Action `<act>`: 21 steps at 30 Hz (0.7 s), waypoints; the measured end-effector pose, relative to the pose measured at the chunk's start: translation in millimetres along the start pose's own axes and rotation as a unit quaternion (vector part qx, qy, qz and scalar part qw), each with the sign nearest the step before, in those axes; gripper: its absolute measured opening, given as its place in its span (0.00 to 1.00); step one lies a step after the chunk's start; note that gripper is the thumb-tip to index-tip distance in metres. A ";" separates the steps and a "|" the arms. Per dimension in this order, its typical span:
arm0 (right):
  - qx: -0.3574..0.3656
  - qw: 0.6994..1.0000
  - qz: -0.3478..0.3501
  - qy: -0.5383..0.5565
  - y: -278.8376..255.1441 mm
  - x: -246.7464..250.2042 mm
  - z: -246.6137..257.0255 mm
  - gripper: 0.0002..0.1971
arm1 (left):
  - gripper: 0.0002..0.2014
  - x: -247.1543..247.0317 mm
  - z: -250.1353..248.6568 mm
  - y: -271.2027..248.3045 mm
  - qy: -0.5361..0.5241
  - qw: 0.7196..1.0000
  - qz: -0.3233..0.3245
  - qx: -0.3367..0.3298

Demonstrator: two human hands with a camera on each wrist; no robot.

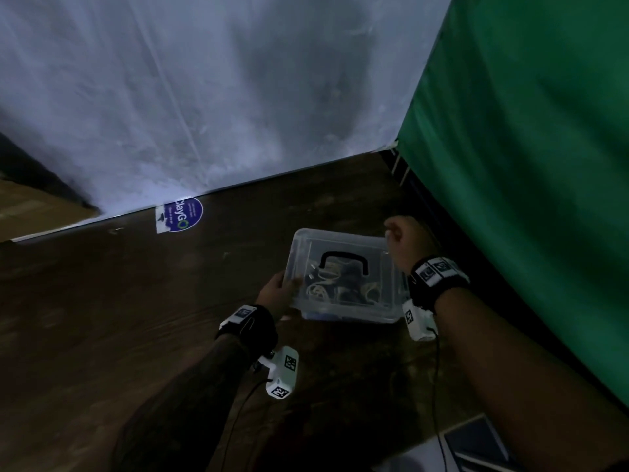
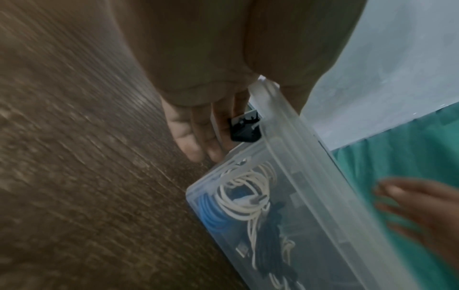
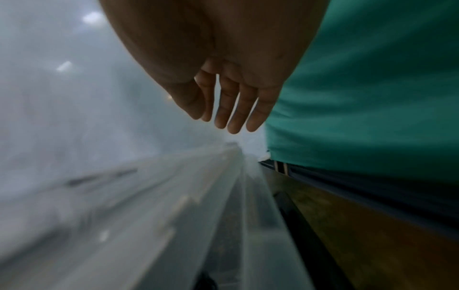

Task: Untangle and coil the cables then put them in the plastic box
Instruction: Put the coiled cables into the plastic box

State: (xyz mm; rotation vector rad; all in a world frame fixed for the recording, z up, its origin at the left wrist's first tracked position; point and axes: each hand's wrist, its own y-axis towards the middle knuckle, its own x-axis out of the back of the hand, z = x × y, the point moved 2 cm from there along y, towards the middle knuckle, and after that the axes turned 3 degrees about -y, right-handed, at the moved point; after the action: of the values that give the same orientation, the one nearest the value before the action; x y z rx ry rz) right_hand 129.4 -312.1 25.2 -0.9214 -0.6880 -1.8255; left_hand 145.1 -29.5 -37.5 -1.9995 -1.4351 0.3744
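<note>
A clear plastic box [image 1: 376, 306] with its lid on and a black handle [image 1: 343, 262] sits on the dark wooden table [image 1: 102, 318]. Through its walls I see coiled cables [image 1: 326, 287]: a white cable [image 2: 238, 188], a blue cable [image 2: 208, 212] and a black cable [image 2: 268, 241]. My left hand [image 1: 279, 291] holds the box's left edge, thumb on the lid, fingers [image 2: 196, 135] down the side beside a black latch [image 2: 244, 129]. My right hand [image 1: 401, 240] hovers over the far right corner with relaxed fingers [image 3: 231, 109], holding nothing.
A green cloth [image 1: 527, 165] hangs close on the right. A white plastic sheet [image 1: 204, 97] closes off the back of the table. A round blue sticker [image 1: 182, 214] lies at the table's far edge. Papers [image 1: 476, 444] lie at the near right.
</note>
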 end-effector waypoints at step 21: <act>-0.257 0.949 0.083 0.162 -75.5 -23.9 -38.0 0.25 | 0.24 -6.5 -9.7 2.2 0.002 0.999 -0.031 -0.006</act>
State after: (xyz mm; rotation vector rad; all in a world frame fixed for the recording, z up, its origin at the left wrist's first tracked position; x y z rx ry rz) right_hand 55.4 -299.9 -20.6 -0.9389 0.0815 -1.9745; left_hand 149.9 -39.1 -32.5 -1.9588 -1.4964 0.3348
